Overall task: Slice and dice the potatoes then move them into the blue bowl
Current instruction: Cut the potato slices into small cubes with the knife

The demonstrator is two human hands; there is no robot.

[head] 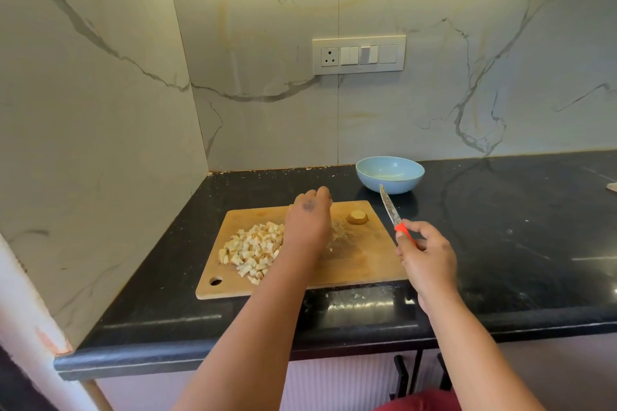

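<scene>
Now: left hand (309,222) hovers over board (360,260), fingers curled downward, grip unclear | potato end (357,217) just right of it, nearer than knife hand | diced potato (252,250) just left | right hand (425,255) pinches knife (390,210), blade pointing away | blue bowl (390,174) beyond on tabletop (500,237)

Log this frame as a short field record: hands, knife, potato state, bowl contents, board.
left hand: over the cutting board, fingers curled downward, grip not visible
right hand: holds the knife by its red handle, blade up, off the board's right edge
knife: blade smeared with residue
diced potato: pile on the board's left half
potato end piece: uncut, far right corner of board
blue bowl: behind the board, no potato inside
cutting board: wooden, on black counter
</scene>
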